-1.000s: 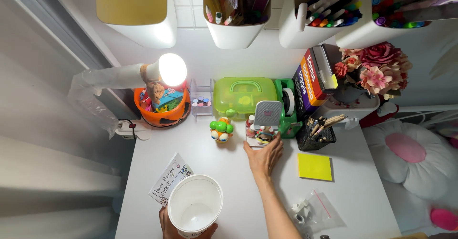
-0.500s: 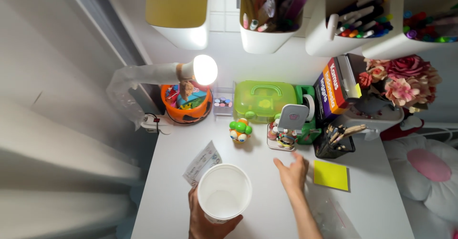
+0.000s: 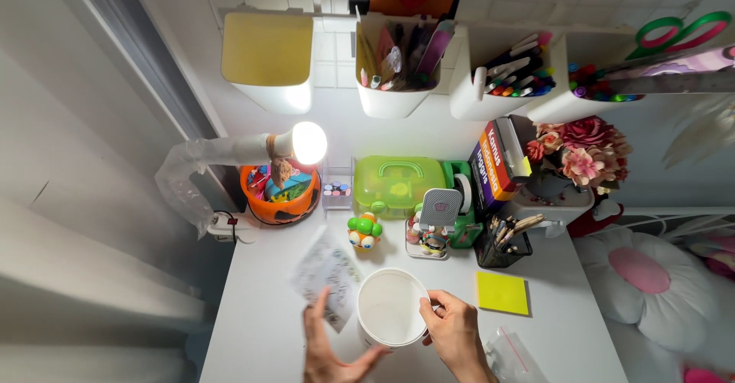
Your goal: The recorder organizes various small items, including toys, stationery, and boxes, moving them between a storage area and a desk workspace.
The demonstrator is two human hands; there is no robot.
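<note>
A white round plastic tub (image 3: 389, 306) stands open side up on the white desk (image 3: 260, 329), near its front edge. My right hand (image 3: 453, 333) grips the tub's right rim with thumb and fingers. My left hand (image 3: 331, 350) is low at the tub's left side, fingers spread, with nothing clasped in it; its thumb points up towards a white handwritten card (image 3: 325, 274). The card lies blurred just left of the tub. The inside of the tub looks empty.
Along the back stand a lit lamp (image 3: 306, 143), an orange bucket (image 3: 278, 192), a green case (image 3: 398, 184), a small toy (image 3: 364, 231), a tape dispenser (image 3: 464, 222), a mesh brush holder (image 3: 501, 247) and flowers (image 3: 582, 153). Yellow sticky notes (image 3: 502, 293) and a plastic bag (image 3: 517, 356) lie to the right. Wall bins (image 3: 394, 77) hang above.
My right hand came back from the desk's middle and took the tub's right rim. My left hand let go of the tub and opened. The tub shifted right, and the view tilted up.
</note>
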